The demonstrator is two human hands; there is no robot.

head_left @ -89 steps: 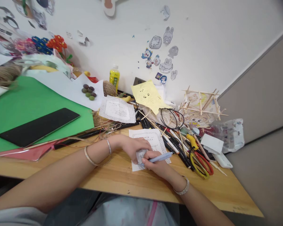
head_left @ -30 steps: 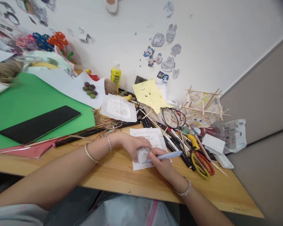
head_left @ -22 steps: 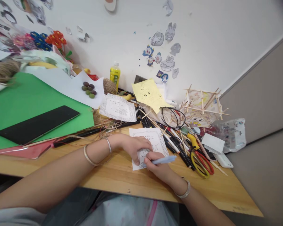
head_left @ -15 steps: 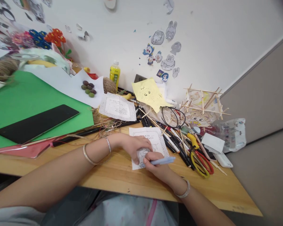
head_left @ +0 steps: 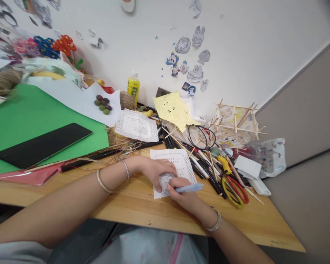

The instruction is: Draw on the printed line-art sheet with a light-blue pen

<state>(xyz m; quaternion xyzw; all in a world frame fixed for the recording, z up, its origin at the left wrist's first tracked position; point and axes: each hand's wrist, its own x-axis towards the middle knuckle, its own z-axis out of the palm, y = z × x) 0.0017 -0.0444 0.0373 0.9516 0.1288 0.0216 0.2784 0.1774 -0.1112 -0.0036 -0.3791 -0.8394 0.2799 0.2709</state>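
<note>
Slim pale blue pen [head_left: 191, 188]: shifted down and left over a white rectangular paper sheet [head_left: 181, 165] since a second ago, the bare right hand [head_left: 184, 196] moving with it.
Right hand: we see its fingers pinched around the pen; the tip is too obscured for us to tell whether it meets the paper.
Bare left hand [head_left: 158, 170]: spread over the sheet's left side, fingers curved, thumb apart, grasping nothing that we can see.
Sheet: flat on a pale wooden table [head_left: 132, 209], beneath both hands.
Inked so far: we make out a thin frame along the top, rows of black lettering, line drawing and a cross-hatched right border.
Left to ink: the upper left margin looks plain, so we judge the border part-done; the hands hide much.
Second white sheet with hatched margins [head_left: 137, 125]: beyond the left wrist, and in our judgement the more complete.
Black and white markers [head_left: 200, 169]: just beside the sheet's right edge.
</note>
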